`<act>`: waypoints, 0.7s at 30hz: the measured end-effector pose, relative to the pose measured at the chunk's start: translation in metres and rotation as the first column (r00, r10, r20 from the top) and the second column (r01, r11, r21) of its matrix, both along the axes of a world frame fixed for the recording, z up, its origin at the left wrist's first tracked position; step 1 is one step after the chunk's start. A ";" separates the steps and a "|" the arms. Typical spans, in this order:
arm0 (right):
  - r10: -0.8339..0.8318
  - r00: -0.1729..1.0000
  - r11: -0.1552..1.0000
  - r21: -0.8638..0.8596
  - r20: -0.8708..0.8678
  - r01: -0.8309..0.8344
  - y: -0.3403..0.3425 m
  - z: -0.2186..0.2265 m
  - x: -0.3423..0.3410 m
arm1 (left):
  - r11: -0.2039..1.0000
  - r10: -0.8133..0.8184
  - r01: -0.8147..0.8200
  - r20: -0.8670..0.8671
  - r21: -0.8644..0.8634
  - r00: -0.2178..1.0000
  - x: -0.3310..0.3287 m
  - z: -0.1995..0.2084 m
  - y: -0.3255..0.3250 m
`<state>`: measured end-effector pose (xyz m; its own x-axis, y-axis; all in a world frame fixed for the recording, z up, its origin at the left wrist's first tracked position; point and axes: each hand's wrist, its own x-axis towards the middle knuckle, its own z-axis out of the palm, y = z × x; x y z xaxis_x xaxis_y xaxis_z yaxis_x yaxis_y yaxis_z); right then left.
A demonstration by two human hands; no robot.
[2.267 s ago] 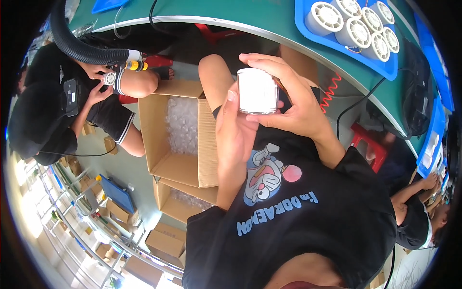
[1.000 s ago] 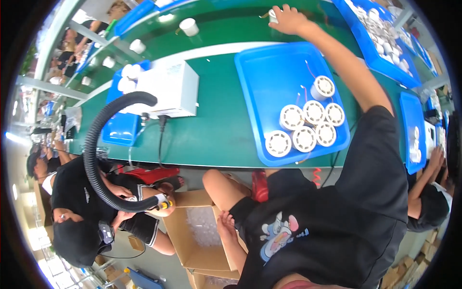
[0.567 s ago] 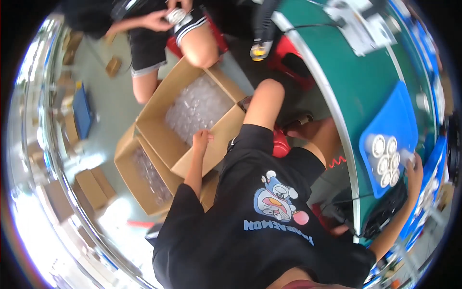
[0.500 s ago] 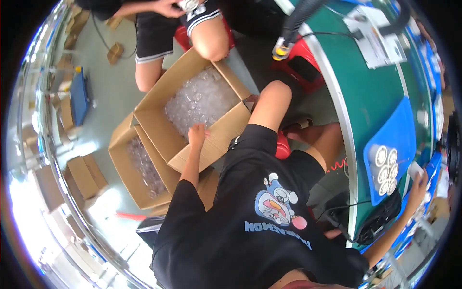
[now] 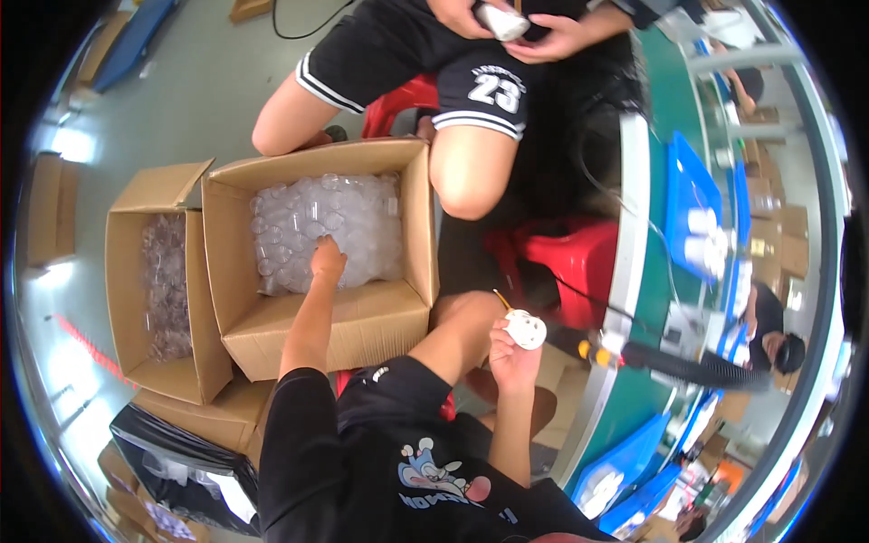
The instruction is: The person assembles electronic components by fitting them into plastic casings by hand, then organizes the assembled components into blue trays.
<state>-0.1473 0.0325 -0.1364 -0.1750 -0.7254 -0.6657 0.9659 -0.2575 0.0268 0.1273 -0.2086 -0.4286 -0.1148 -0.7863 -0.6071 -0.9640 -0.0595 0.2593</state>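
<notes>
One white canister (image 5: pixel 525 330), pinched in the right hand (image 5: pixel 514 361), looks not yet covered; the left hand (image 5: pixel 329 260), grip unclear, is at loose clear cups (image 5: pixel 367 217).

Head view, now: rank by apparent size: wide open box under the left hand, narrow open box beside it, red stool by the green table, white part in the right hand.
Largest to smallest:
1. Wide open box
2. Narrow open box
3. Red stool, partly hidden
4. White part, clearly smallest
</notes>
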 end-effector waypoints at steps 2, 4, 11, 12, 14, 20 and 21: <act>-0.008 0.995 0.991 -0.135 0.098 0.021 -0.021 -0.010 -0.013 | 0.996 0.024 -0.020 0.051 -0.082 0.998 -0.002 -0.030 -0.007; -0.002 0.995 0.979 -0.204 0.100 0.023 -0.031 -0.004 -0.027 | 0.989 -0.001 0.014 0.094 -0.144 0.996 -0.020 -0.044 -0.015; 0.225 0.599 0.938 0.336 -0.768 0.079 -0.049 0.033 -0.030 | 0.970 0.182 -0.154 0.143 -0.187 0.973 -0.034 -0.076 -0.047; 0.303 0.421 0.930 0.362 -0.855 0.068 -0.049 0.030 -0.034 | 0.963 0.188 -0.139 0.203 -0.233 0.961 -0.032 -0.074 -0.045; 0.358 0.175 0.916 0.381 -0.917 0.125 -0.048 0.025 -0.038 | 0.969 0.168 -0.128 0.178 -0.213 0.970 -0.034 -0.051 -0.047; 0.034 0.984 0.984 -0.167 -0.177 -0.064 -0.035 0.030 -0.034 | 0.910 0.309 -0.405 -0.510 -0.088 0.803 0.006 0.047 -0.012; 0.043 0.977 0.979 -0.188 -0.210 -0.083 -0.030 0.027 -0.027 | 0.913 0.370 -0.396 -0.619 0.102 0.693 0.003 0.084 -0.002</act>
